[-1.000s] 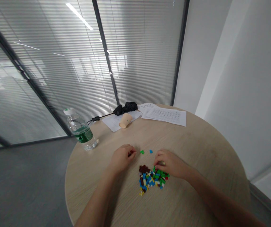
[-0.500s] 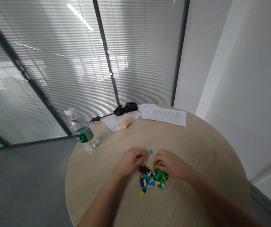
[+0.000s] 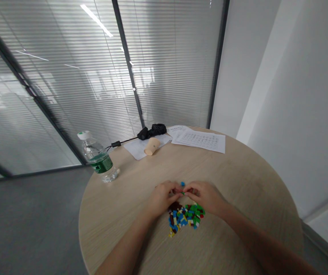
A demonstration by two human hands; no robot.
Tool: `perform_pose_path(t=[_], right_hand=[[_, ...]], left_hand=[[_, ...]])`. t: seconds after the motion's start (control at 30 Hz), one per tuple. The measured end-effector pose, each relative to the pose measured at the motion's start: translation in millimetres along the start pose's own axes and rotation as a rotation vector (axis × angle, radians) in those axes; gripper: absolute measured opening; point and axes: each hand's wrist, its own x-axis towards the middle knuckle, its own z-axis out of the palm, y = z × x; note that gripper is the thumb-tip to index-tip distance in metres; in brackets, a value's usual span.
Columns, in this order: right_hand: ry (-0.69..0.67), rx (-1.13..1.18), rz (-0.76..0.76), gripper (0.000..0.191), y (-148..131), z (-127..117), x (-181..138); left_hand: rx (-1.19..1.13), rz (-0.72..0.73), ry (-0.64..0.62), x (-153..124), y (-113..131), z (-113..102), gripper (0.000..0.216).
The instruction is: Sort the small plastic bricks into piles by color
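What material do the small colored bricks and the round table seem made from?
The bricks look like smooth molded plastic: bright, even colors and blocky shapes. The table looks like pale wood or wood-grain laminate: fine grain lines show, but the look cannot settle which.

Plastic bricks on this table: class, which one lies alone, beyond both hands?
The small blue brick, lying apart; nearly all others lie heaped in the pile.

Soft, rather dim daylight enters through the blinds of the glass partition [image 3: 66, 95], where a ceiling strip light [image 3: 97, 21] reflects as narrow glare. Faint shadows lie beneath the left hand [image 3: 162, 198] and right hand [image 3: 205, 196]. The wide lens bows straight lines towards the edges. The small plastic bricks [image 3: 184, 219] appear slightly soft, possibly from compression.
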Motion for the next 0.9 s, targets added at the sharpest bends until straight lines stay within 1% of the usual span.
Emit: perform_pose_path(t=[0.07, 0.17, 0.27, 0.37, 0.7, 0.8, 0.9], right_hand=[[0.034, 0.022, 0.009, 0.014, 1.9, 0.1, 0.1], [0.075, 0.009, -0.016, 0.015, 3.9, -0.9, 0.4], [0.086, -0.002, -0.038, 0.014, 3.8, -2.2, 0.5], [0.078, -0.008, -0.045, 0.015, 2.0, -3.6, 0.1], [0.054, -0.023, -0.093, 0.016, 1.3, -5.8, -0.3], [0.065, -0.033, -0.096, 0.017, 3.4, -5.8, -0.2], [0.085, -0.055, -0.089, 0.016, 5.6, -7.1, 0.4]], left_hand=[[0.053, -0.013, 0.034, 0.3, -4.1, -3.4, 0.01], [0.179, -0.019, 0.065, 0.7, -13.5, -10.1, 0.009], [0.265, 0.003, 0.067, 1.7, -22.4, -14.9, 0.009], [0.31, -0.014, 0.069, 3.0, -27.0, -16.1, 0.009], [0.453, -0.071, 0.136, 7.1, -26.1, -11.4, 0.009], [0.467, -0.095, 0.159, 7.0, -24.4, -11.6, 0.01], [0.462, -0.098, 0.155, 6.4, -22.5, -11.4, 0.014]])
